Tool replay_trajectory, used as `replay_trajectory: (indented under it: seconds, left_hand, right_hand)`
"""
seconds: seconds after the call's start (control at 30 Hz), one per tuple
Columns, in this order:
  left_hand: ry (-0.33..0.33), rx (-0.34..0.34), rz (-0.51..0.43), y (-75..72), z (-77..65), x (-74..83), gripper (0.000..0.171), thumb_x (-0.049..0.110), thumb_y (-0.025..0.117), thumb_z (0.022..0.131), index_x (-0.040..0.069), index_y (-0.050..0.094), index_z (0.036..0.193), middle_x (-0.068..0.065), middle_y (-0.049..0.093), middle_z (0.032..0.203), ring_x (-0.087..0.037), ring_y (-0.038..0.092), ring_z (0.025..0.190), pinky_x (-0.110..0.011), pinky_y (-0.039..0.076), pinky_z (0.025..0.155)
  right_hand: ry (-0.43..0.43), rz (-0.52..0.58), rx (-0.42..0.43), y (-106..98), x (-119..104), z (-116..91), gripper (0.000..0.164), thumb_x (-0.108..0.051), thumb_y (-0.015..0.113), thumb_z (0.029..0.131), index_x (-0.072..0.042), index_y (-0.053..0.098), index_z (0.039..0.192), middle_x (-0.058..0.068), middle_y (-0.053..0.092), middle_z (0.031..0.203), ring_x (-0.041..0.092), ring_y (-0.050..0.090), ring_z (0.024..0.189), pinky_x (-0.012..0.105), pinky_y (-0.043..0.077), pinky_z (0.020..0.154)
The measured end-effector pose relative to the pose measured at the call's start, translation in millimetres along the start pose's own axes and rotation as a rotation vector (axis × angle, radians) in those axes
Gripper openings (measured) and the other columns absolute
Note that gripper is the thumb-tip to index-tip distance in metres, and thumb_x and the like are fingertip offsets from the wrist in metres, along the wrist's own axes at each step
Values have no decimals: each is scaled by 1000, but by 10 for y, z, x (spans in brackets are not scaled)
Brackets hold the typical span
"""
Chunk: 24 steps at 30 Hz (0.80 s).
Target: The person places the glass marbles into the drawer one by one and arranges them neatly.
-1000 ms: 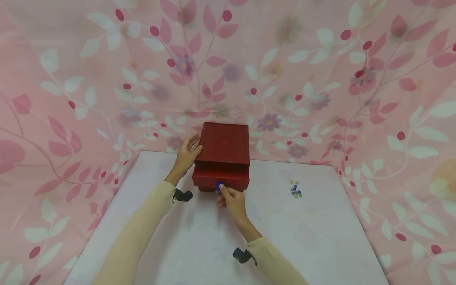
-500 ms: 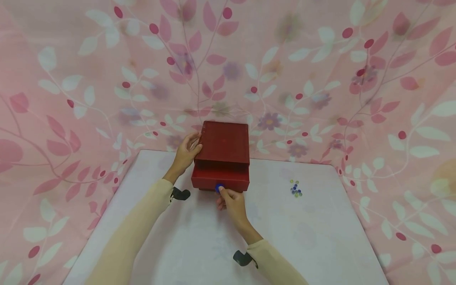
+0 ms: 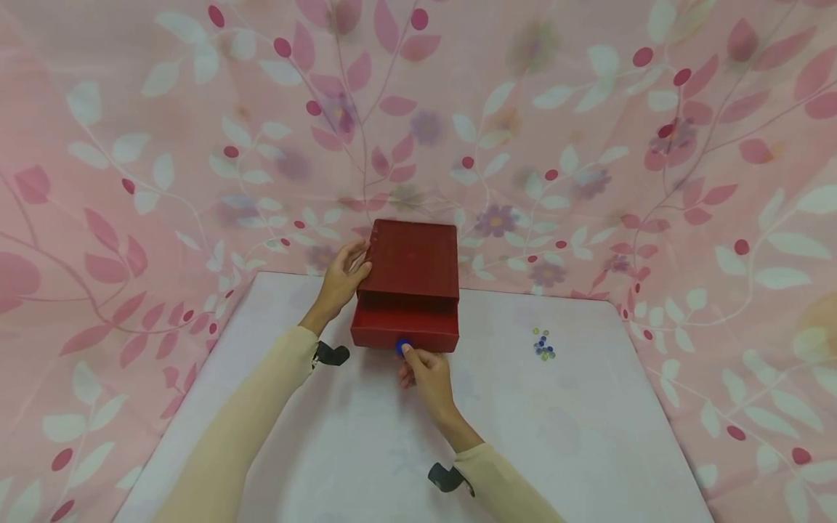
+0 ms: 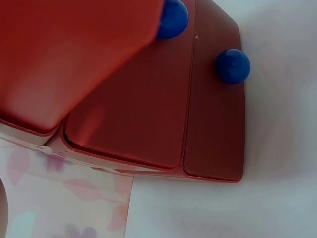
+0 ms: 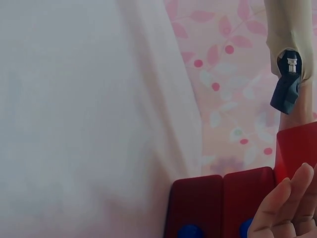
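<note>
A red drawer cabinet [image 3: 413,258] stands at the back of the table, its top drawer [image 3: 373,338] pulled partway out. My right hand [image 3: 428,372] pinches that drawer's blue knob [image 3: 402,346] with the thumb on top. My left hand [image 3: 340,282] rests against the cabinet's left side, fingers extended. In the left wrist view the drawer [image 4: 74,54] juts out above two closed lower drawers, each with a round blue knob [image 4: 233,66]. Fingers of the right hand [image 5: 292,208] show at the corner of the right wrist view; the pinched knob is hidden there.
Several small glass marbles [image 3: 543,346], blue and yellowish, lie on the white-covered table [image 3: 562,421] to the right of the cabinet. A pink floral cloth [image 3: 425,131] hangs close behind and along the sides. Each sleeve has a dark wrist camera [image 3: 446,477] mount.
My right hand has drawn the top drawer slightly farther out, toward me, so more of its red inside shows. The left hand stays against the cabinet's side.
</note>
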State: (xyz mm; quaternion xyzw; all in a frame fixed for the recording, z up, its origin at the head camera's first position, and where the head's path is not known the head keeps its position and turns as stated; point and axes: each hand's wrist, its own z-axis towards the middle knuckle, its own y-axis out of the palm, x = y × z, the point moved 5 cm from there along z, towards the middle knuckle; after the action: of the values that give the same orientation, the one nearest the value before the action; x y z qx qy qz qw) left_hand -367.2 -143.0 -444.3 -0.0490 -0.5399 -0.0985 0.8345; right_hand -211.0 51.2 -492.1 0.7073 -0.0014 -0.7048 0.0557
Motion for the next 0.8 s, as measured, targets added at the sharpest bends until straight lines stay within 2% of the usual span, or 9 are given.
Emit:
replay_trajectory:
  seconds: [0.3, 0.8]
  left_hand:
    - [2, 7, -9, 7, 11, 10, 57, -7, 56, 94, -17, 28, 143, -34, 32, 148, -41, 26, 141, -48, 21, 119]
    - [13, 9, -12, 24, 8, 25, 57, -10, 55, 94, -17, 27, 143, -36, 31, 146, -43, 26, 141, -49, 21, 118]
  right_hand:
    - [24, 5, 11, -1, 38, -38, 34, -24, 60, 99, 5, 73, 88, 14, 64, 67, 18, 60, 54, 27, 58, 57]
    - [25, 13, 1, -3, 29, -63, 33, -23, 59, 100, 4, 71, 86, 21, 64, 69, 21, 60, 55, 30, 60, 59]
